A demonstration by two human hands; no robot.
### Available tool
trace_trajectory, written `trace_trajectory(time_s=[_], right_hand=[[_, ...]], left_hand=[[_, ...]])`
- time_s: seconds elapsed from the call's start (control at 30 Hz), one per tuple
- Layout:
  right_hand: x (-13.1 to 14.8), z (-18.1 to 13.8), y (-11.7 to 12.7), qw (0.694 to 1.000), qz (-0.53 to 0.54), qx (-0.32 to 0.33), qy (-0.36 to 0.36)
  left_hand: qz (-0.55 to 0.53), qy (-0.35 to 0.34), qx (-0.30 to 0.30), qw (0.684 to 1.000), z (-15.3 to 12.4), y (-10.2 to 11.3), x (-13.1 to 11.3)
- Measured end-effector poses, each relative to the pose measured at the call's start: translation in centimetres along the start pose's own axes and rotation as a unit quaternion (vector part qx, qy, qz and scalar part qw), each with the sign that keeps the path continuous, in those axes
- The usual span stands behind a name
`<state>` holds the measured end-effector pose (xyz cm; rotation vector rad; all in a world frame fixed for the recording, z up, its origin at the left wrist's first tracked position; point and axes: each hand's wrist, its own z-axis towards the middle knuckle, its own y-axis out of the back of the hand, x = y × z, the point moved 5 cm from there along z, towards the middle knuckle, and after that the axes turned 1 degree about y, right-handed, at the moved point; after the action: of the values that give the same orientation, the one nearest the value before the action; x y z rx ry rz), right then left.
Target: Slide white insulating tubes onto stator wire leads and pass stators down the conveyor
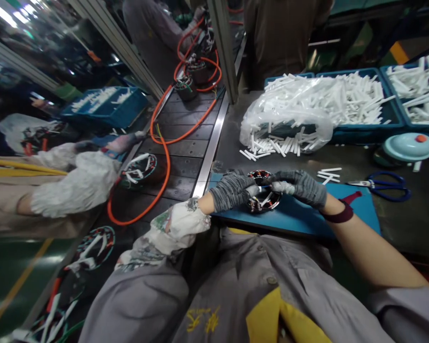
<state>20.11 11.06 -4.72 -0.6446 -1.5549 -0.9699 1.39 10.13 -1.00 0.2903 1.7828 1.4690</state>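
Note:
A ring-shaped motor stator [265, 206] with copper windings rests on a blue mat [232, 215] in front of me. Both my hands wear grey gloves with pale fingertips and meet over the middle of the ring. My left hand [232, 191] comes in from the left, its fingers closed around one end of a short, thin wire [262, 189]. On the right, my right hand [302, 186] pinches the other end. The wire looks bluish with a white part, but fingers cover most of it. The hands also hide part of the stator.
Blue bins [393, 116] of white tubes stand at the back right, beside a plastic bag [289, 107] spilling tubes. Scissors [388, 185], loose tubes [329, 175] and a lidded pot [407, 147] lie rightward. Leftward, a conveyor [180, 162] carries stators and orange cable [168, 176]; a co-worker's sleeve [75, 186] reaches in.

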Motion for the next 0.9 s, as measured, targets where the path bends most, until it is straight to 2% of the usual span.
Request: trace_trajectory(time_s=[0.2,0.3,0.4,0.6,0.67,0.77,0.83,0.9], right_hand=[[0.9,0.5,-0.7,1.000,0.006,0.008,-0.022],[1.2,0.6,-0.9,1.000,-0.006,-0.003,-0.006],[1.2,0.7,-1.2,0.999,-0.047,-0.002,0.007],[1.3,1.2,-1.5,0.976,-0.202,-0.019,0.077],[1.4,0.9,-1.2,0.973,-0.202,-0.006,0.108],[1.2,0.0,0.3,0.977,-0.164,-0.017,0.132],[0.3,-0.5,1.7,0.986,-0.128,-0.046,0.093],[-1.0,-0.9,2.6,0.993,-0.094,-0.065,0.036]], left_hand=[[-0.115,0.035,-0.092,0.988,-1.2,-1.0,-0.1],[-0.137,0.051,-0.109,0.983,-1.2,-1.4,-0.2],[-0.177,0.045,-0.072,0.981,-1.0,-1.4,0.5],[-0.303,0.044,0.071,0.949,0.5,-0.6,1.7],[-0.268,0.051,0.106,0.956,1.1,-0.2,1.1],[-0.098,0.053,0.133,0.985,1.6,0.7,-0.4],[0.022,0.047,0.129,0.990,1.9,1.0,-1.4],[0.092,0.040,0.111,0.989,2.5,0.9,-2.1]])
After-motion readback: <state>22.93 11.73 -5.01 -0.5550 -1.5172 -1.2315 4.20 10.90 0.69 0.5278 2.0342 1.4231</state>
